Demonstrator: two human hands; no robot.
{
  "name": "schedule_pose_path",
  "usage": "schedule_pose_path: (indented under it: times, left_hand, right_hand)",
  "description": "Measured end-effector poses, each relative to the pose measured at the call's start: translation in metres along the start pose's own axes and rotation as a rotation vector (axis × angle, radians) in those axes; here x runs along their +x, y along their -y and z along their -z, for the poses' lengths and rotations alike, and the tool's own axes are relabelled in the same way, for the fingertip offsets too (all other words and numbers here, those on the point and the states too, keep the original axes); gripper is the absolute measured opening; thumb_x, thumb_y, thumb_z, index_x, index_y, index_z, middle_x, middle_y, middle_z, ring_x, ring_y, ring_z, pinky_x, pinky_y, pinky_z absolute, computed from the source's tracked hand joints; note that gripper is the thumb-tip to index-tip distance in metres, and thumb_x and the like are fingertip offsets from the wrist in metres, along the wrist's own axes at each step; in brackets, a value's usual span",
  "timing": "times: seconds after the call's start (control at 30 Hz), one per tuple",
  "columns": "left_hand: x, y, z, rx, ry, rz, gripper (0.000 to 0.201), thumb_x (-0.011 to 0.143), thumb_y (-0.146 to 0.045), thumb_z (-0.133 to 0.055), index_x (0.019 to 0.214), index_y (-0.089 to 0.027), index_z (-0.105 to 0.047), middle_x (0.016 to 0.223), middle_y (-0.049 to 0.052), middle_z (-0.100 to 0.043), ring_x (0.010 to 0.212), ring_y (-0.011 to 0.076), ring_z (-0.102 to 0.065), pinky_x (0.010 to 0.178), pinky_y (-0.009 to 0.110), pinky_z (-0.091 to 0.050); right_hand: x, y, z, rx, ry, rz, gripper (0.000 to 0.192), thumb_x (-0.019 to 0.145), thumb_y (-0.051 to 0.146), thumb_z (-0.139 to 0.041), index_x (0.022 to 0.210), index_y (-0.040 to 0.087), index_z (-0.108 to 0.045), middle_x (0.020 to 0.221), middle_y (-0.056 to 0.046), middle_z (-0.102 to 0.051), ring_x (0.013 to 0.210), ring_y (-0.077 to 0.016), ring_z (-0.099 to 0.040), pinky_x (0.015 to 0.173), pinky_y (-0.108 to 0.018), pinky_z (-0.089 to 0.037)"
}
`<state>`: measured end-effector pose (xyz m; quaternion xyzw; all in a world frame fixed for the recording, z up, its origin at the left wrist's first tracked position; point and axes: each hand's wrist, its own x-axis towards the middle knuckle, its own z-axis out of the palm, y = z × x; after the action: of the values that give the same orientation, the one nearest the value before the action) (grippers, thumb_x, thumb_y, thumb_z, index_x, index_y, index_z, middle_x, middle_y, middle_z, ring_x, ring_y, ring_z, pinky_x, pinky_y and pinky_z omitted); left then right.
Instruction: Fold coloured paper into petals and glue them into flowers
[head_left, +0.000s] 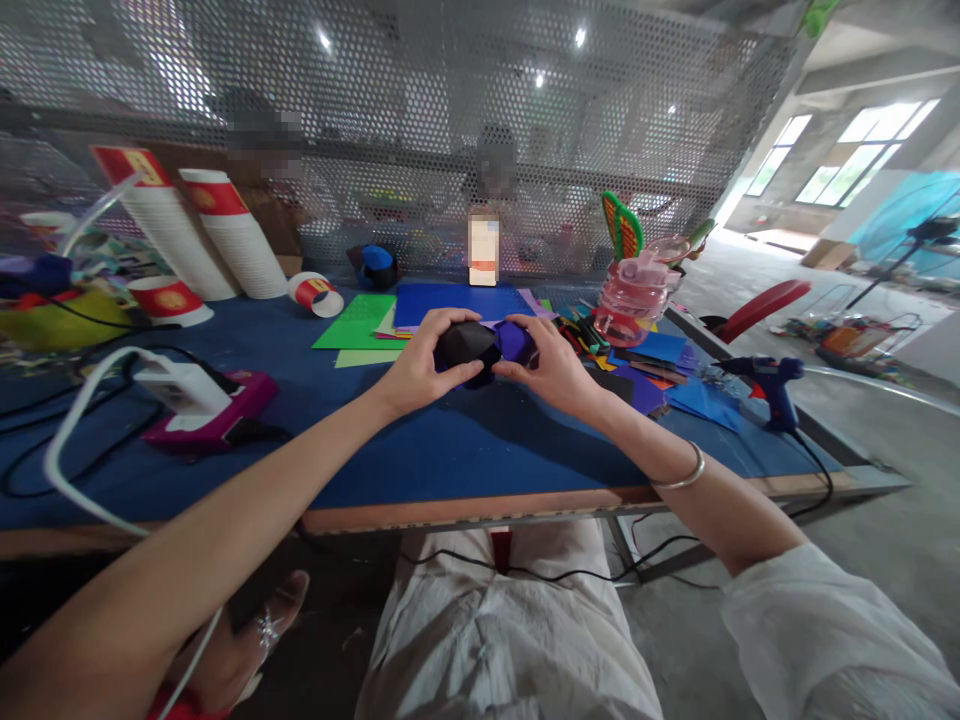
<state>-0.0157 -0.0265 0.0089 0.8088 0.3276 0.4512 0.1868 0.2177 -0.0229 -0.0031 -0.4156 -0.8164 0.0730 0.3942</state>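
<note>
Above the middle of the blue tabletop, my two hands hold a faceted black and purple paper piece between them. My left hand (431,365) is closed round the black part (469,348), thumb along its lower edge. My right hand (551,365) grips the purple part (513,342) from the other side, fingers on top and thumb underneath. The two parts touch; whether they are joined I cannot tell. Just behind the hands lie a blue sheet (457,302) and a green sheet (356,322) on a stack of coloured paper.
Paper cup stacks (236,235) and a magenta power strip (206,412) with cables stand left. A phone (483,250) leans against the perforated metal screen (390,130). To the right are a pink jug (636,300), paper scraps (705,398) and a blue glue gun (776,385) near the edge.
</note>
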Motion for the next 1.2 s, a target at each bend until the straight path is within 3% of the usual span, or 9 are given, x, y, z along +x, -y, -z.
schedule_pose_path:
  times: [0.53, 0.87, 1.2]
  left_hand:
    - [0.001, 0.0, 0.001, -0.016, 0.0, -0.011, 0.047, 0.078, -0.035, -0.079, 0.12, -0.025, -0.061, 0.13, 0.01, -0.062, 0.126, 0.0314, -0.054, 0.116, 0.05, -0.037]
    - [0.0, 0.004, -0.001, 0.066, 0.052, -0.107, 0.047, 0.082, -0.03, -0.073, 0.126, -0.026, -0.056, 0.133, 0.011, -0.06, 0.128, 0.0315, -0.052, 0.116, 0.052, -0.037]
    - [0.0, 0.012, -0.004, 0.112, 0.07, -0.159, 0.06, 0.07, -0.011, -0.062, 0.127, -0.022, -0.053, 0.13, 0.012, -0.057, 0.127, 0.0323, -0.054, 0.115, 0.052, -0.04]
  right_hand:
    - [-0.002, 0.004, -0.001, 0.007, -0.009, -0.006, 0.066, 0.091, 0.058, -0.067, 0.142, 0.018, -0.054, 0.133, -0.019, -0.063, 0.115, -0.0316, -0.064, 0.098, -0.05, -0.053]
    - [-0.007, 0.012, -0.002, 0.0, -0.018, 0.075, 0.069, 0.094, 0.059, -0.064, 0.147, 0.018, -0.049, 0.144, -0.021, -0.055, 0.134, -0.0339, -0.054, 0.113, -0.055, -0.046]
    - [-0.01, 0.012, -0.007, -0.011, 0.025, 0.133, 0.066, 0.099, 0.054, -0.058, 0.15, 0.017, -0.041, 0.147, -0.022, -0.05, 0.141, -0.0331, -0.05, 0.121, -0.057, -0.039]
